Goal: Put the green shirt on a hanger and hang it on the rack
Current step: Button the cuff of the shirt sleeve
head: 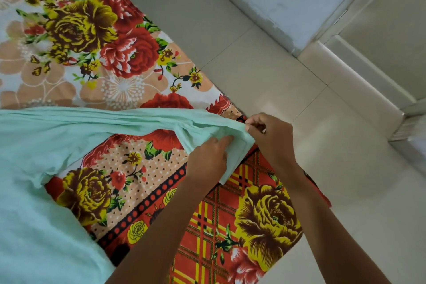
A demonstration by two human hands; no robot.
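At the far left, the body of the mint-green shirt [34,203] lies spread flat across a bed covered by a floral bedsheet [87,37] printed with red and yellow roses. Moving right, one part of the shirt is pulled out from the body into a long, taut band of folds that crosses the sheet toward my hands near the bed's corner. My left hand [208,159] rests on the end of that band, palm down, fingers extended and pressing the cloth, with a flap of fabric hanging below my wrist. Just to its right, my right hand [269,138] is closed in a pinch on the very edge of the cloth, thumb against fingertips; I think something thin and dark sits in that pinch, but I cannot tell what it is. Beyond my hands lies pale tiled floor [299,90] and a white wall base. No hanger or rack is in view. The fabric looks light, thin and limp, creasing wherever I pull, so I judge it will sag and slide rather than hold shape. I would take it by a seam or hem, then at the collar and shoulders for hanging.
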